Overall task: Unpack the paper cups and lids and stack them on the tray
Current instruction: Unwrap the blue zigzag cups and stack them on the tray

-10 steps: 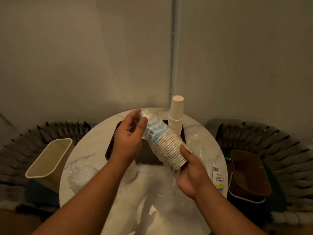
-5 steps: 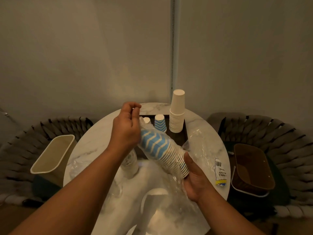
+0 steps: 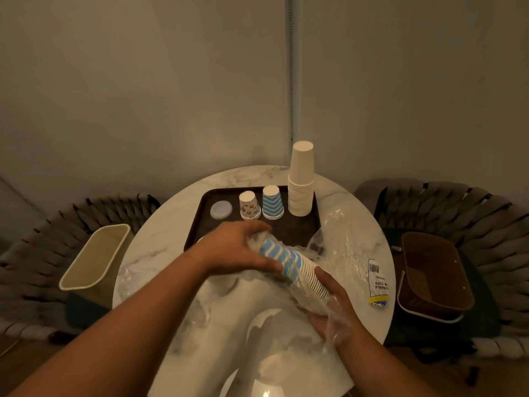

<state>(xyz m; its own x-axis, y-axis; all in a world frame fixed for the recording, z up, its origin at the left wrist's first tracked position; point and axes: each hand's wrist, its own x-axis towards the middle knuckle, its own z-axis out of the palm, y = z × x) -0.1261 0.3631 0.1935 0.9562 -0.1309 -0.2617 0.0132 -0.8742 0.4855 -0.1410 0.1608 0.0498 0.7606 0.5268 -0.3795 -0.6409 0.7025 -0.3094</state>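
Observation:
A sleeve of blue-and-white striped paper cups [image 3: 297, 267] lies tilted over the marble table, still inside clear plastic wrap. My left hand [image 3: 237, 250] grips its closed top end and the bunched wrap. My right hand [image 3: 332, 305] holds the open rim end from below, plastic draped over the fingers. On the dark tray [image 3: 297, 233] behind stand a tall white cup stack [image 3: 301, 181], a striped blue cup [image 3: 272, 202], a patterned cup [image 3: 249, 205] and a clear lid [image 3: 221, 210].
Loose clear wrapping with a printed label [image 3: 378, 282] lies on the right of the round table [image 3: 160, 239]. A beige bin [image 3: 96, 257] stands on the left and a brown bin [image 3: 433, 275] on the right, each on a woven chair.
The sleeve of striped cups has come down lower and nearer to me. My left hand has slid over its top end, bunching the wrap. The tray's cups and lid now show.

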